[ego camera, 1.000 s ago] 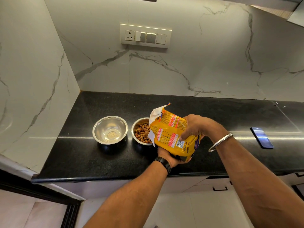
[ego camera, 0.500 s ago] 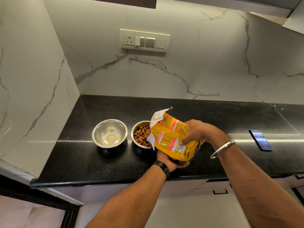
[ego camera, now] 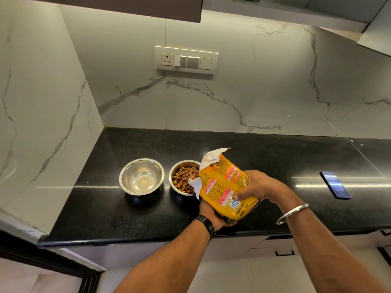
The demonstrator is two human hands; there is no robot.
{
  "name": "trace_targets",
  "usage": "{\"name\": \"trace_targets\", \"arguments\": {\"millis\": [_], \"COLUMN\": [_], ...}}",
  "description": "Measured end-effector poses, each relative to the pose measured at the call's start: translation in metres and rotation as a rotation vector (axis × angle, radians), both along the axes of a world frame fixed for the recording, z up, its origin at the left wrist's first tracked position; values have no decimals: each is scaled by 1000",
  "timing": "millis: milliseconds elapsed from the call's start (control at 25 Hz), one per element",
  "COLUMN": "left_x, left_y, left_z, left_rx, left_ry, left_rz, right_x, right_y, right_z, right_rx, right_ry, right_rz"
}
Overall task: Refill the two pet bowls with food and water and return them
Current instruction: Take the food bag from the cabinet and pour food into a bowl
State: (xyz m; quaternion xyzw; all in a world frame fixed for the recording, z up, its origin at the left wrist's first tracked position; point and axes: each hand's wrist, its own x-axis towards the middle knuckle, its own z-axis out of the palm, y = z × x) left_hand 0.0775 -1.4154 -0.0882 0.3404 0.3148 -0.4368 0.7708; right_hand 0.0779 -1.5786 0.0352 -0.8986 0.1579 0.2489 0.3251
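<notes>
Two steel bowls stand side by side on the black counter (ego camera: 110, 212). The left bowl (ego camera: 141, 176) holds no food. The right bowl (ego camera: 183, 178) is filled with brown kibble. A yellow pet food bag (ego camera: 220, 185) is tilted with its torn white mouth over the right bowl's rim. My left hand (ego camera: 213, 216) cups the bag from underneath, and my right hand (ego camera: 257, 186) grips its upper side.
A dark phone (ego camera: 335, 185) lies flat on the counter to the right. Marble walls close the counter at the back and left. A switch plate (ego camera: 186, 59) sits on the back wall. A dark cabinet (ego camera: 127, 7) hangs overhead.
The bag's mouth has lifted slightly and stays over the right bowl. My view has tipped upward, so the counter sits lower in the frame.
</notes>
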Motion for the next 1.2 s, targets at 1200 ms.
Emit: {"name": "trace_targets", "arguments": {"millis": [1200], "left_x": [14], "left_y": [25], "left_z": [24], "left_rx": [613], "left_ry": [-1100], "left_rz": [51], "right_x": [-82], "right_y": [4], "right_z": [-123], "right_rx": [791], "right_ry": [-353], "right_rz": [-414]}}
